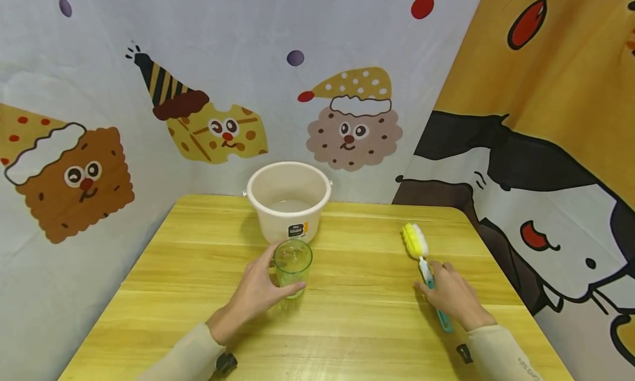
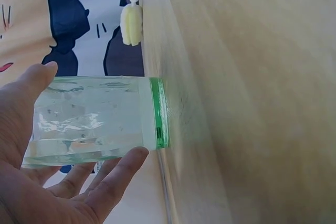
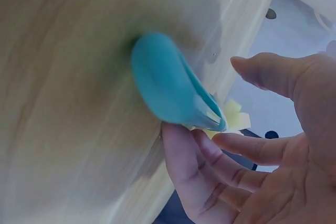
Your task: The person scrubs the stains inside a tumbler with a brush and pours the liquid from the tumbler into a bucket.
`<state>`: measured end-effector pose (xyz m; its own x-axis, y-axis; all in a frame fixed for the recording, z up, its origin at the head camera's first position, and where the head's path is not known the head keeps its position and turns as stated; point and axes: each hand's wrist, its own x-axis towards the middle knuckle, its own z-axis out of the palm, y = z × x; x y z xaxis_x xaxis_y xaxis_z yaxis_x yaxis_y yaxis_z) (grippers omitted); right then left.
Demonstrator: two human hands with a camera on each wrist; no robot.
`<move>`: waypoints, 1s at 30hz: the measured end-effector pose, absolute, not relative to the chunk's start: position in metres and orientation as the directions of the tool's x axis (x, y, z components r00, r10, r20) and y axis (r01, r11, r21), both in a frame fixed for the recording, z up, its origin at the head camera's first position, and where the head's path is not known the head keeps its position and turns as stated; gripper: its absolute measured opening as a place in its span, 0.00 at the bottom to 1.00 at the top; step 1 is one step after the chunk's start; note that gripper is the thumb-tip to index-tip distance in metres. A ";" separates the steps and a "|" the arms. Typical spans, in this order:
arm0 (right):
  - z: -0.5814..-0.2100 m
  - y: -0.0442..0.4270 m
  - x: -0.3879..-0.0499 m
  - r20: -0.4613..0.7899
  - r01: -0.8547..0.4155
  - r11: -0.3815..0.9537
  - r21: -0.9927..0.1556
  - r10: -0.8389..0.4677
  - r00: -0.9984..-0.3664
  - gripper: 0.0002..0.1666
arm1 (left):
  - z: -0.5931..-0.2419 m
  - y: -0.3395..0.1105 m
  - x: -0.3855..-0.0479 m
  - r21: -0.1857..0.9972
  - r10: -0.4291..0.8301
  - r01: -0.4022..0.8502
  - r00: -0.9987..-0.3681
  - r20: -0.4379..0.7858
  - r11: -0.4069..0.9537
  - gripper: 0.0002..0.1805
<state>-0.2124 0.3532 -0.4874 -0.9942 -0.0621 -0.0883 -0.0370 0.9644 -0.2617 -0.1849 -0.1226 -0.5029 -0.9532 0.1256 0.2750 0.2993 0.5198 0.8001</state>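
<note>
A clear green-tinted drinking glass (image 1: 292, 268) stands upright on the table, in front of a white bucket. My left hand (image 1: 260, 284) is spread around its left side, thumb across the front and fingers behind; in the left wrist view the fingers look fairly straight along the glass (image 2: 94, 121). Over on the right lies a bottle brush (image 1: 428, 271) with a yellow and white sponge head and a teal handle. My right hand (image 1: 453, 293) is at that handle (image 3: 165, 80), fingers beside its lower side and thumb held apart from it.
The white bucket (image 1: 265, 218) with a label stands at the back of the wooden table (image 1: 357, 326). Behind and beside the table hangs a cartoon-printed cloth (image 1: 223, 33).
</note>
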 end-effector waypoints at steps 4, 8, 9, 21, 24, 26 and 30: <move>-0.490 0.354 -0.215 -0.076 -0.040 0.960 -0.277 -0.063 -0.995 0.48 | -0.502 -0.123 -0.186 0.805 0.127 0.295 -0.955 0.269 0.515 0.57; -0.492 0.353 -0.216 -0.071 -0.029 0.948 -0.316 -0.054 -0.996 0.41 | -0.503 -0.123 -0.186 0.806 0.133 0.298 -0.954 0.269 0.511 0.57; -0.492 0.353 -0.216 -0.073 -0.023 0.945 -0.326 -0.049 -0.996 0.39 | -0.503 -0.123 -0.186 0.807 0.133 0.297 -0.954 0.268 0.511 0.57; -0.495 0.353 -0.214 -0.098 0.042 0.935 -0.351 0.007 -0.995 0.27 | -0.505 -0.123 -0.187 0.804 0.139 0.298 -0.954 0.265 0.514 0.57; -0.496 0.353 -0.214 -0.099 0.049 0.934 -0.355 0.014 -0.995 0.25 | -0.504 -0.124 -0.186 0.810 0.146 0.296 -0.955 0.258 0.506 0.57; -0.496 0.353 -0.213 -0.099 0.052 0.931 -0.360 0.017 -0.995 0.23 | -0.504 -0.124 -0.186 0.811 0.148 0.295 -0.955 0.256 0.505 0.57; -0.496 0.352 -0.212 -0.090 0.053 0.926 -0.374 0.020 -0.996 0.18 | -0.503 -0.124 -0.185 0.811 0.155 0.300 -0.954 0.258 0.503 0.57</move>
